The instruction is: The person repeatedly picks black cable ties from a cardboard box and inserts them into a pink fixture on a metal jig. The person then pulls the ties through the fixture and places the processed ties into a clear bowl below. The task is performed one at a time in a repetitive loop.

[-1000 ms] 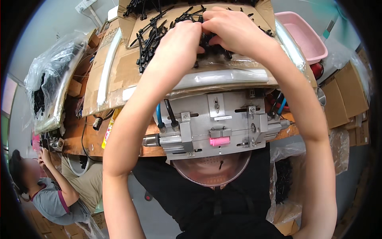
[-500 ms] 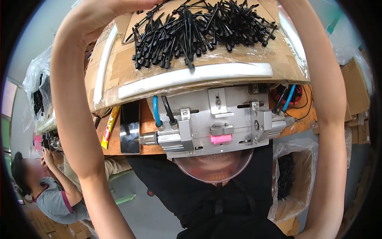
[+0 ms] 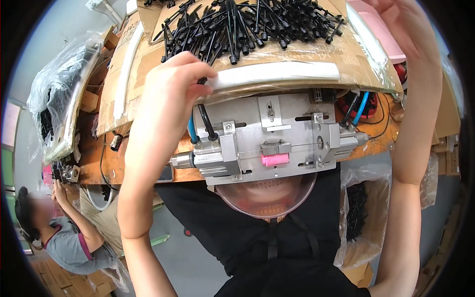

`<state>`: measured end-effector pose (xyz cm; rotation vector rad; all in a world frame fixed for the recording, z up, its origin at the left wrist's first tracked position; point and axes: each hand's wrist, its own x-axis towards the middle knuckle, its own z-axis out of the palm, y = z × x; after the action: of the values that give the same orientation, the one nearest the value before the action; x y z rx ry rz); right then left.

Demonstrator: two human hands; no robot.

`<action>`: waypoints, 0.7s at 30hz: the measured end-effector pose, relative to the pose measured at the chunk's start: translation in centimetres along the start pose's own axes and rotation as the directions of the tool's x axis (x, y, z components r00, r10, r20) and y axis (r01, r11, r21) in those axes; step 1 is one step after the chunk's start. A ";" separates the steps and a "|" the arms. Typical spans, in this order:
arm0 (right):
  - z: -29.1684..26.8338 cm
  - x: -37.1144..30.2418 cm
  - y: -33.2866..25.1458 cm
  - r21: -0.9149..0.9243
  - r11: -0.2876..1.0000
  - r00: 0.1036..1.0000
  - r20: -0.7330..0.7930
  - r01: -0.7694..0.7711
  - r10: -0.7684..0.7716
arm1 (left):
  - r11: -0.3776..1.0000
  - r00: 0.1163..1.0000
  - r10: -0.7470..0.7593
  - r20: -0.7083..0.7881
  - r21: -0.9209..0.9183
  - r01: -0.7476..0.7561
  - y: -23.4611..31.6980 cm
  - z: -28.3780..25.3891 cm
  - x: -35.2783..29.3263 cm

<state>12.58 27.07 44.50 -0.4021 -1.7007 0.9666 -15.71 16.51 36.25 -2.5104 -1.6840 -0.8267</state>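
My left hand [image 3: 179, 78] is closed in a pinch over the near edge of the cardboard. A small black end shows between thumb and fingertips, looking like one of the thin black plastic pins with knobbed heads [image 3: 250, 29] heaped on the cardboard [image 3: 148, 64] beyond. My right hand [image 3: 408, 27] is raised at the far right beside a pink plastic basket [image 3: 378, 29]. Its fingers are blurred and partly cut off by the upper edge. Between my forearms sits a metal clamping fixture [image 3: 252, 143] with a pink block [image 3: 275, 159] at its middle.
Blue and black air hoses [image 3: 365, 111] run to the fixture's two cylinders. A clear round bowl [image 3: 267, 198] is below its front edge. At the right stands a plastic-lined box [image 3: 363, 222] with black pieces. Another person [image 3: 74, 237] works at the far left.
My left hand has come down and toward me from the upper edge, now pinching a black piece. My right hand has come into view at the upper right. The view has shifted slightly.
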 end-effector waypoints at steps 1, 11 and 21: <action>-0.2 -0.7 0.0 -0.032 0.999 0.998 -0.058 -0.001 -0.001 | 1.000 0.998 0.019 -0.054 -0.002 -0.019 0.7 0.2 -0.7; -3.4 -9.6 1.2 0.008 0.988 0.949 -0.276 -0.154 0.150 | 0.994 0.992 -0.108 -0.059 0.003 0.108 11.4 11.9 -12.5; 0.7 -15.2 -0.7 -0.247 0.967 0.980 -0.200 -0.056 0.006 | 0.984 0.986 -0.163 -0.032 0.065 0.164 12.7 13.6 -11.4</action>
<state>17.50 15.99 35.27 -0.6724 -1.6418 0.7080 -2.30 5.33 23.21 -2.3324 -1.8960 -0.7938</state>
